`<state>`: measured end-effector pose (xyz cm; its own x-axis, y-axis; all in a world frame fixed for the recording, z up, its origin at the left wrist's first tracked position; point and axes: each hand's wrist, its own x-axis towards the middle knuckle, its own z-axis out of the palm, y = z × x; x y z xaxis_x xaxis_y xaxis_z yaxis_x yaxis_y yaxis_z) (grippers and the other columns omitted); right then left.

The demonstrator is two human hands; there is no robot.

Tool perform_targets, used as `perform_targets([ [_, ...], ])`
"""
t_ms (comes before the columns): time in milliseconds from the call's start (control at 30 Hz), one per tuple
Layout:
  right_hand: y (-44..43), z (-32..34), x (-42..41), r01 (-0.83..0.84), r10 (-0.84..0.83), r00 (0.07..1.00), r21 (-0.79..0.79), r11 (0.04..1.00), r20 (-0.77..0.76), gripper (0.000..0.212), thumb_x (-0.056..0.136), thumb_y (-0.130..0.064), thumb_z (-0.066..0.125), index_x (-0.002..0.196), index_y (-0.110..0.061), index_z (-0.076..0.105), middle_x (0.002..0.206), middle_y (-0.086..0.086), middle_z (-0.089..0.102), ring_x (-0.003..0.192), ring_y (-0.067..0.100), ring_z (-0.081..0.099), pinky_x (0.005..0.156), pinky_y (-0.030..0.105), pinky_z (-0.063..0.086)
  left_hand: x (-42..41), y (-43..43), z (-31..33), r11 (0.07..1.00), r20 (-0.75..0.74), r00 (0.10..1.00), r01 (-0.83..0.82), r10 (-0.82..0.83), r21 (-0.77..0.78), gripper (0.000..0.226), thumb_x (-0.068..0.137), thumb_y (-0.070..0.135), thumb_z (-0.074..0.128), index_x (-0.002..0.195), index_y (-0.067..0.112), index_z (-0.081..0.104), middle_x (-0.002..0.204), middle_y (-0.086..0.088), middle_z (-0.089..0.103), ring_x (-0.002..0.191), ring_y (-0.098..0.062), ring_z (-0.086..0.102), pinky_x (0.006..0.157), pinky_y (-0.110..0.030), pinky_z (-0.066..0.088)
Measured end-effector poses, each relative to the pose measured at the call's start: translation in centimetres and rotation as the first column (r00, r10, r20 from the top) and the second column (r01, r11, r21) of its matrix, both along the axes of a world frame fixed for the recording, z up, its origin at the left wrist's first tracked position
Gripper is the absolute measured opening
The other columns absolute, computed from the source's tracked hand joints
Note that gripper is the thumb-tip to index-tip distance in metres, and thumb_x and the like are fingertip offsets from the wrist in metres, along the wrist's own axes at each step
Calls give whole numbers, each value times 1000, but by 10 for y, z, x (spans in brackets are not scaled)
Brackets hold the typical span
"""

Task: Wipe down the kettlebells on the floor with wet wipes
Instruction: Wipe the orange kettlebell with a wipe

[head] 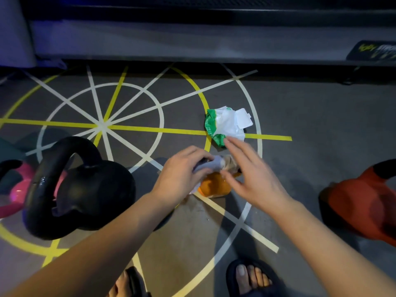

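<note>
**Left hand wiping orange kettlebell, right hand open beside it**

Reference = orange kettlebell [214, 186], centre of view and mostly covered by both hands.

- Floor [300, 114]: dark grey, with white and yellow tape circles and spokes. The orange kettlebell sits on a white arc.
- Black kettlebell [85, 189]: biggest item, left of the orange one and well apart from it. Handle is up and tilted toward the camera.
- Red kettlebell [360, 206]: far right of the orange one, partly cut off by the frame edge. Its black handle points away.
- Pink kettlebell [15, 189]: further left, behind the black one and partly hidden by it.
- Left hand [182, 174]: on the upper left side of the orange kettlebell. Fingers are curled around a bunched grey-white wipe [209, 165], holding it against the top of the bell.
- Right hand [252, 174]: over the right side of the orange kettlebell. Fingers are straight and spread, holding nothing. Can't tell if the fingertips touch the bell or the wipe.
- Wipes pack [225, 125]: green and white, lying on the floor just beyond the orange kettlebell. Lid flap is open and white sheet is bunched out of it. The right hand's fingertips overlap its near edge in view.
- Sandalled feet [250, 277]: near side of the orange kettlebell, at the bottom of frame.
</note>
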<state>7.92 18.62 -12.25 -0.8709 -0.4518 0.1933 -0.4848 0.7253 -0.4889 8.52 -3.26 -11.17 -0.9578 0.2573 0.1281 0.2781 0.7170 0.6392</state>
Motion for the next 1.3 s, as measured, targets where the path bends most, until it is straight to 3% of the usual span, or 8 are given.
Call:
perform_targets([
  [167, -30, -20, 0, 23, 18, 992, 328, 944, -122, 69, 98, -27, 58, 158, -8, 29, 130, 10, 57, 119, 32, 54, 108, 47, 41, -6, -2, 9, 974, 166, 985, -88, 53, 208, 48, 76, 28, 89, 115, 27, 61, 108, 12, 68, 101, 0, 66, 89, -24, 56],
  [500, 32, -41, -14, 95, -80, 994, 237, 967, -72, 45, 99, -36, 49, 138, -14, 54, 126, 9, 67, 122, 29, 61, 124, 31, 9, 7, -31, -4, 995, 0, 1000, 8, -8, -97, 35, 91, 32, 75, 125, 29, 73, 119, 14, 72, 108, -7, 66, 89, -39, 57],
  [667, -17, -19, -5, -23, 69, 988, 311, 950, -138, 70, 78, -13, 75, 144, -11, 51, 135, 9, 61, 129, 30, 56, 124, 50, 23, 0, -22, 5, 985, -11, 1000, -24, 23, -169, 32, 89, 51, 64, 114, 37, 77, 111, 17, 75, 102, -9, 69, 79, -39, 57],
  [833, -44, -18, 6, -57, 111, 979, 293, 955, -171, 93, 75, -9, 83, 155, -6, 35, 145, 10, 53, 137, 27, 47, 124, 42, 18, 0, -23, 8, 975, -36, 999, -9, 0, -221, 29, 91, 48, 67, 116, 37, 75, 112, 13, 74, 102, -12, 68, 78, -40, 57],
  [1000, 8, -39, 2, 72, -40, 974, 134, 988, -223, 64, 88, -4, 68, 149, -13, 48, 140, 8, 60, 131, 27, 56, 120, 48, 34, 6, -27, 9, 983, 24, 1000, -10, 15, -183, 54, 84, 52, 77, 133, 33, 65, 123, 13, 69, 109, -11, 67, 89, -39, 57],
  [1133, 36, -56, 10, 305, -295, 950, -114, 945, 100, 52, 99, -25, 64, 149, -23, 52, 126, 1, 68, 112, 5, 64, 98, 33, 55, 2, -28, 12, 959, 30, 1000, 11, -3, -282, 54, 84, 55, 75, 134, 37, 64, 124, 12, 72, 111, -16, 68, 91, -35, 52],
  [1200, 33, -59, 14, 421, -361, 891, -198, 885, 275, 49, 99, -22, 67, 146, -27, 56, 108, -6, 72, 91, -14, 61, 82, 6, 47, 1, -21, 15, 941, 23, 1000, -5, 14, -339, 45, 89, 51, 72, 132, 40, 66, 117, 9, 75, 104, -22, 69, 86, -35, 49],
  [1300, 23, -64, 14, 514, -356, 812, -276, 812, 462, 40, 97, -25, 69, 136, -28, 63, 108, -10, 74, 91, -13, 62, 76, 5, 44, 0, -13, 18, 908, 33, 998, -35, 53, -417, 38, 93, 49, 67, 130, 42, 66, 106, 4, 77, 99, -27, 68, 81, -36, 47],
])
